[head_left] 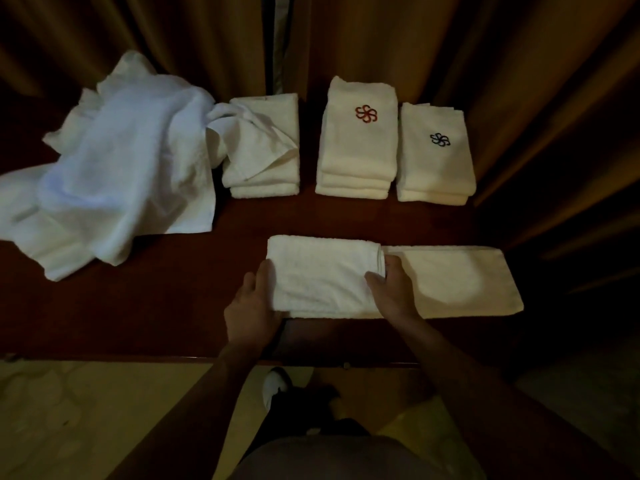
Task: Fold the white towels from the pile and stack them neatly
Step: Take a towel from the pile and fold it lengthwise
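The towel (pixel 450 282) in work lies at the near edge of the dark worktop (pixel 173 306), a long strip with its left part already folded over into a thick panel. The left hand (pixel 254 303) is curled round that panel's left edge; the right hand (pixel 389 284) is curled on its right fold. Both grips are clamped on the towel.

For a clean fold, the panel is best turned over onto the flat right part with edges matched, then pressed flat.

Behind, three folded stacks are seen: one with a loose corner (pixel 263 150), one with a red emblem (pixel 358 140), one with a blue emblem (pixel 436 157). The unfolded pile (pixel 117 161) is heaped at the left.
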`<act>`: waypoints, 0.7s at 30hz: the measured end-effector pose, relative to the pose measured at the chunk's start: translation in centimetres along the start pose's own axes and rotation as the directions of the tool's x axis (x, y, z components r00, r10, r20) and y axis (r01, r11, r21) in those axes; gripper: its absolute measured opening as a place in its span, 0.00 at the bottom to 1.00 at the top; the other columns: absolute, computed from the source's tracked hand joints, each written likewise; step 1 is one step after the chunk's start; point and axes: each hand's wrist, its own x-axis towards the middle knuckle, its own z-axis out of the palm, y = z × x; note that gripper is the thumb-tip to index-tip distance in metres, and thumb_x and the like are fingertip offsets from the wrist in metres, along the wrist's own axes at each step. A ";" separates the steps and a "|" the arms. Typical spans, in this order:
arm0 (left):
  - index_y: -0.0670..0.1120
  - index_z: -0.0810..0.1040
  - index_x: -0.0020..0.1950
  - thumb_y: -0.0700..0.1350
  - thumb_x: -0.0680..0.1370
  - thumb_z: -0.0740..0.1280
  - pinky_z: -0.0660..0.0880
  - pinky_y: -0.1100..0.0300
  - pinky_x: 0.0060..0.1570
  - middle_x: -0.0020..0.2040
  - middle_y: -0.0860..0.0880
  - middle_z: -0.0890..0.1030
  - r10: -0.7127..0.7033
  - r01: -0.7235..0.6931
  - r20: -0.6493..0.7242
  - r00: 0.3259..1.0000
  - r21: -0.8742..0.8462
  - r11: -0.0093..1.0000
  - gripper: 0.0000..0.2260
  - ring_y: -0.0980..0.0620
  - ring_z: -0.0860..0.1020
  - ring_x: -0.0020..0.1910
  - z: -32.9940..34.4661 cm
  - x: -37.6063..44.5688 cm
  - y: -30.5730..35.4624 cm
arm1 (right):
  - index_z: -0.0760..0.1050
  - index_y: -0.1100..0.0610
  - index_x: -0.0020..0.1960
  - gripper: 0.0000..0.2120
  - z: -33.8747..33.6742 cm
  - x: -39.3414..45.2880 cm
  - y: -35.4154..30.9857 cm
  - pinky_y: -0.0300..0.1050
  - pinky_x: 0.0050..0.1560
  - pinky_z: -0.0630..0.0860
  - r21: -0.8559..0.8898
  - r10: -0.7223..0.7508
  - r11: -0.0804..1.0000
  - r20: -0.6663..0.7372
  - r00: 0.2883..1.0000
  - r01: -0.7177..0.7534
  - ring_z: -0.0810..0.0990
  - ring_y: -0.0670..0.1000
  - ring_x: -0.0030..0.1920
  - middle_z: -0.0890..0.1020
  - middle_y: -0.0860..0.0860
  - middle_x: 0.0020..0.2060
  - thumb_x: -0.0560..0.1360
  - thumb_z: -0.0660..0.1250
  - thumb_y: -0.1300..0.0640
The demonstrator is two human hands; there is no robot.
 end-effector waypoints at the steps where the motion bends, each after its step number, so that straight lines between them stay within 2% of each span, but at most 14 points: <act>1: 0.48 0.56 0.79 0.59 0.72 0.71 0.73 0.54 0.38 0.61 0.45 0.71 0.049 -0.049 0.011 0.999 0.002 0.999 0.41 0.43 0.78 0.50 -0.1 0.0 -0.5 | 0.69 0.58 0.68 0.19 0.1 0.0 0.1 0.42 0.55 0.69 -0.011 -0.005 1.000 -0.010 1.000 0.005 0.76 0.55 0.59 0.77 0.55 0.61 0.78 0.65 0.57; 3: 0.49 0.52 0.80 0.69 0.72 0.64 0.76 0.55 0.39 0.64 0.46 0.68 0.153 -0.153 0.043 0.987 -0.013 0.988 0.44 0.47 0.75 0.56 -0.6 -0.3 -1.2 | 0.69 0.58 0.69 0.20 0.2 0.2 0.3 0.43 0.56 0.69 -0.039 -0.014 0.999 -0.010 1.000 0.013 0.76 0.54 0.60 0.77 0.54 0.62 0.79 0.66 0.56; 5: 0.50 0.53 0.80 0.73 0.71 0.62 0.78 0.54 0.49 0.70 0.49 0.65 0.191 -0.184 0.060 0.980 -0.100 0.978 0.45 0.50 0.70 0.65 -1.3 -0.7 -1.3 | 0.68 0.57 0.70 0.21 0.0 0.4 0.4 0.44 0.57 0.70 -0.047 -0.015 0.999 0.005 1.000 0.016 0.76 0.54 0.60 0.77 0.54 0.62 0.79 0.66 0.56; 6: 0.51 0.55 0.80 0.73 0.72 0.62 0.76 0.54 0.54 0.73 0.50 0.63 0.185 -0.175 0.046 0.982 -0.165 0.971 0.44 0.51 0.67 0.69 -1.6 -0.5 -1.3 | 0.68 0.57 0.70 0.21 -0.1 0.5 0.5 0.45 0.57 0.71 -0.045 -0.014 0.999 0.013 1.000 0.014 0.76 0.54 0.60 0.77 0.54 0.62 0.79 0.66 0.56; 8: 0.51 0.60 0.79 0.71 0.74 0.60 0.71 0.52 0.64 0.76 0.50 0.61 0.083 -0.090 -0.038 0.996 -0.313 0.946 0.39 0.53 0.64 0.72 -2.3 0.9 -0.6 | 0.68 0.57 0.70 0.21 -0.1 0.5 0.5 0.46 0.58 0.72 -0.026 -0.009 1.000 0.024 1.000 0.009 0.76 0.54 0.60 0.77 0.54 0.63 0.79 0.66 0.56; 9: 0.48 0.64 0.77 0.68 0.75 0.59 0.69 0.50 0.66 0.76 0.47 0.64 0.029 -0.052 -0.067 0.997 -0.386 0.921 0.36 0.56 0.64 0.71 -2.5 2.2 -0.3 | 0.68 0.56 0.71 0.21 -0.1 0.4 0.5 0.46 0.59 0.72 -0.015 -0.008 1.000 0.024 1.000 0.008 0.76 0.53 0.60 0.77 0.53 0.63 0.79 0.66 0.56; 11: 0.41 0.71 0.72 0.61 0.78 0.61 0.70 0.52 0.66 0.70 0.43 0.73 0.055 -0.090 -0.090 0.994 -0.453 0.887 0.31 0.60 0.68 0.65 -3.3 5.6 0.7 | 0.67 0.56 0.71 0.22 -0.1 0.4 0.5 0.47 0.60 0.72 0.000 -0.003 1.000 0.021 1.000 0.003 0.76 0.53 0.61 0.76 0.53 0.64 0.79 0.66 0.56; 12: 0.40 0.73 0.70 0.57 0.79 0.63 0.71 0.57 0.64 0.67 0.45 0.76 0.109 -0.122 -0.055 0.993 -0.454 0.883 0.26 0.59 0.70 0.63 -3.7 7.4 1.2 | 0.67 0.56 0.71 0.22 -0.1 0.4 0.6 0.48 0.60 0.72 0.008 -0.001 1.000 0.022 1.000 0.001 0.76 0.54 0.61 0.76 0.53 0.63 0.79 0.66 0.56; 14: 0.46 0.78 0.66 0.51 0.80 0.67 0.72 0.66 0.59 0.62 0.51 0.78 0.176 -0.091 0.143 0.974 -0.463 0.882 0.16 0.57 0.75 0.60 -4.5 10.4 1.8 | 0.68 0.57 0.71 0.22 -0.3 0.5 0.7 0.51 0.59 0.75 0.031 -0.020 0.999 0.039 0.999 0.019 0.77 0.55 0.59 0.77 0.54 0.61 0.79 0.66 0.56; 17: 0.58 0.81 0.53 0.50 0.79 0.69 0.74 0.58 0.62 0.58 0.53 0.81 0.191 0.028 0.423 0.885 -0.460 0.888 0.05 0.55 0.78 0.58 -4.7 13.6 1.8 | 0.69 0.58 0.70 0.21 -0.6 0.5 1.1 0.51 0.57 0.75 0.051 -0.052 0.997 0.048 0.997 0.049 0.77 0.56 0.58 0.78 0.55 0.59 0.79 0.66 0.55; 20: 0.58 0.82 0.48 0.51 0.77 0.71 0.74 0.59 0.57 0.54 0.53 0.82 0.178 0.078 0.574 0.799 -0.393 0.916 0.02 0.55 0.79 0.55 -4.6 15.0 1.6 | 0.68 0.59 0.71 0.22 -0.4 0.6 1.5 0.49 0.60 0.72 0.018 -0.087 0.996 0.016 0.996 0.087 0.76 0.56 0.61 0.77 0.56 0.62 0.79 0.67 0.55; 21: 0.57 0.83 0.47 0.50 0.77 0.71 0.73 0.60 0.54 0.53 0.53 0.82 0.174 0.101 0.581 0.795 -0.409 0.907 0.01 0.56 0.79 0.53 -4.6 15.1 1.5 | 0.68 0.59 0.71 0.23 -0.3 0.7 1.5 0.51 0.62 0.73 0.024 -0.084 0.996 0.021 0.996 0.083 0.75 0.57 0.62 0.77 0.56 0.64 0.79 0.67 0.54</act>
